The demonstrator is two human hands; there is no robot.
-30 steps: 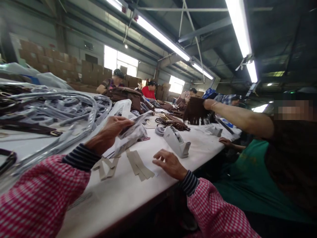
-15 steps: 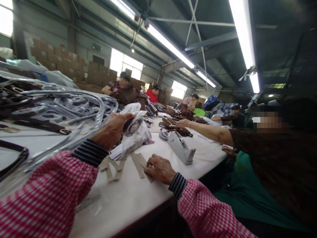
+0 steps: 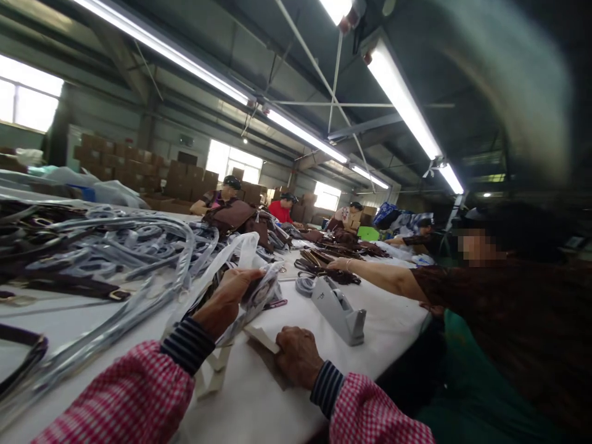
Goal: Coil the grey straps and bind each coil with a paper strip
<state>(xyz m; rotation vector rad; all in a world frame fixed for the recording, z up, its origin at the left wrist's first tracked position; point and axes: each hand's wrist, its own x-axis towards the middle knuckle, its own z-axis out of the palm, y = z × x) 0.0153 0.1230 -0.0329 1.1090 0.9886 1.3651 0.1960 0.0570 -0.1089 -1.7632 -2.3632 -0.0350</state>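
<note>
My left hand (image 3: 226, 303) is closed on a clear plastic bag (image 3: 266, 288), pinching its upper edge. Inside is something coiled, blurred by the wrapping. Lower and to the right, my right hand (image 3: 298, 359) has its fingers closed on the end of a flat beige strip (image 3: 262, 338). The strip's other end tilts up off the white table and points toward the bag. Several more beige strips (image 3: 213, 373) lie loosely below my left wrist, partly covered by my cuff.
A grey tape dispenser (image 3: 340, 311) stands right of the bag. Plastic-wrapped straps (image 3: 148, 240) are heaped at left, and brown bags (image 3: 235, 216) lie farther back. A co-worker's arm (image 3: 388, 277) reaches across the table (image 3: 383, 305) from the right, behind the dispenser, toward dark straps (image 3: 319, 262).
My right hand has raised a beige strip from the table, where its fingers rested before. My left hand, still gripping the bag, has shifted right and lower in view. The camera has tilted up.
</note>
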